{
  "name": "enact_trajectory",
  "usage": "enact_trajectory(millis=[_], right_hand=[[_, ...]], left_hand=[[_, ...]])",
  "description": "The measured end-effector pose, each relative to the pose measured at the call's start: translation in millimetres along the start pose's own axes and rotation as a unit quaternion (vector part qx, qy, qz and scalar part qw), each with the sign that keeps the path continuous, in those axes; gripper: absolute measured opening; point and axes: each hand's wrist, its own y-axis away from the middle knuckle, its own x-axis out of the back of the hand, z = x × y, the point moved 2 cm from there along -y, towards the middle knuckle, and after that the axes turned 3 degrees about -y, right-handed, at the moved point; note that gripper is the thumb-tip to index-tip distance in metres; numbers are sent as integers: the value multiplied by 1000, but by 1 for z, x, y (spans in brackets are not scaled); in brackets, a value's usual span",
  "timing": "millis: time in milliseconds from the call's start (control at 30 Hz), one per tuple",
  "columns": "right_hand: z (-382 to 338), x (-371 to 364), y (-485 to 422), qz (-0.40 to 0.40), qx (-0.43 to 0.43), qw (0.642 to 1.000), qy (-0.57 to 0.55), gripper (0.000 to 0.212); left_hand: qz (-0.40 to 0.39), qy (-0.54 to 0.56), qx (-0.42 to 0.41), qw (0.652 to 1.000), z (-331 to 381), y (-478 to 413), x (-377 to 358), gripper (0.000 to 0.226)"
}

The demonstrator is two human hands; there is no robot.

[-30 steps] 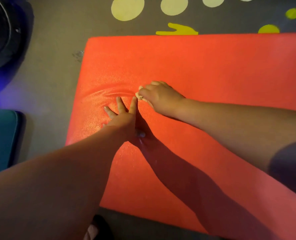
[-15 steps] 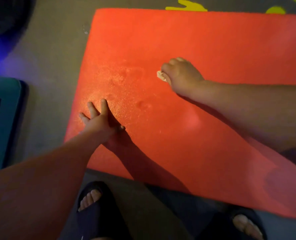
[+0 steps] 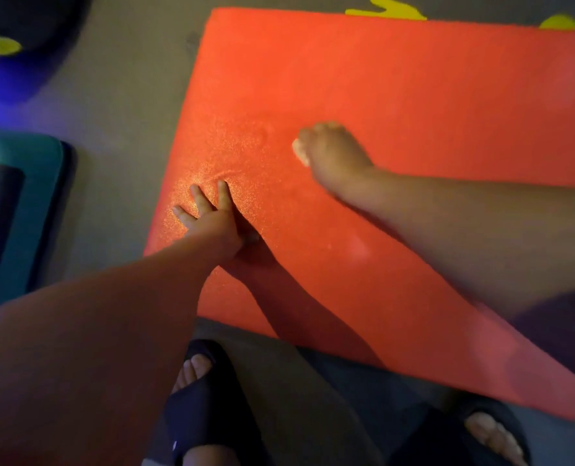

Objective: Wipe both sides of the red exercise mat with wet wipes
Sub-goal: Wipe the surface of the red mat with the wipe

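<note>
Along the left border, a teal pad [image 3: 40,196] with a dark panel is cut off by the frame. Above it a dark rounded object [image 3: 27,25] with a yellow spot sits in a blue glow, too dim to identify. A strip of bare grey floor [image 3: 121,105] separates these from the red exercise mat [image 3: 430,95], which lies flat on the floor. The mat's left edge slants down toward the left forearm, its near edge runs diagonally to the lower right, and its right side passes out of view. Most of its far and right surface is uncovered. Beyond the far edge, yellow floor markings [image 3: 385,13] are clipped by the top of the frame. Below the near edge are two feet in black slides: the left sandal [image 3: 208,412] is just short of the mat, and the right sandal [image 3: 447,449] is partly cut off at the bottom.

The left hand [image 3: 208,218] lies flat near the mat's left edge, fingers straight and spread, pressing the surface. A small ripple shows in the foam just beyond its fingertips. The right hand [image 3: 333,153], blurred, is further in toward the middle, apart from the left. Its fingers are curled over a pale wet wipe [image 3: 299,152] held against the mat, and only a corner of the wipe shows.
</note>
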Motion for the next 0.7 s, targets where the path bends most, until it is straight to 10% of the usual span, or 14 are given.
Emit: enact_trajectory(millis=[167,367,700], right_hand=[[-58,-29,49,-98,338,936,-10,10],[15,2,14,7,112,993,46,18],[0,-11,171,-85,356,930,30,25]], left_hand=[[26,0,16,1000,4,-5,-7,119],[-4,24,-10,1000,-2,-1,-2,121],[9,9,-14,1000,-1,-1,-3,119]])
